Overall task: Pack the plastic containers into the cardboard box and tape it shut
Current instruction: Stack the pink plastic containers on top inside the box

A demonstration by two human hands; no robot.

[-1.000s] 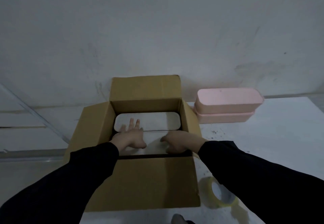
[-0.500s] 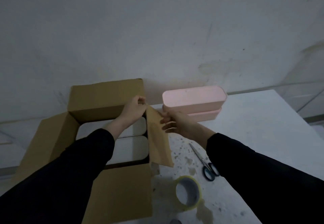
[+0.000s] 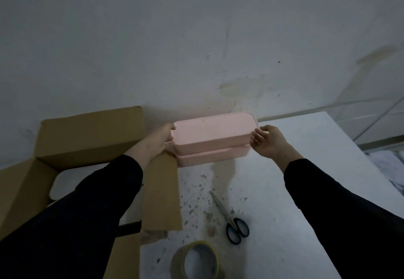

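Two pink plastic containers are stacked against the wall; the upper pink container [image 3: 213, 133] sits on the lower pink container [image 3: 205, 158]. My left hand [image 3: 158, 141] grips the upper one's left end and my right hand [image 3: 267, 142] holds its right end. The open cardboard box [image 3: 87, 134] stands at the left with its flaps up. A white container [image 3: 63, 182] lies inside it, mostly hidden by my left sleeve. A roll of clear tape [image 3: 197, 261] lies at the near table edge.
Black-handled scissors [image 3: 231, 220] lie on the white table [image 3: 306, 169] between the containers and the tape. The table surface is speckled with small debris. A grey wall runs behind everything, and the table's right edge drops off beyond my right arm.
Both hands left the inside of the box, passed its right flap and now hold the ends of the upper pink container. The view has swung to the right.
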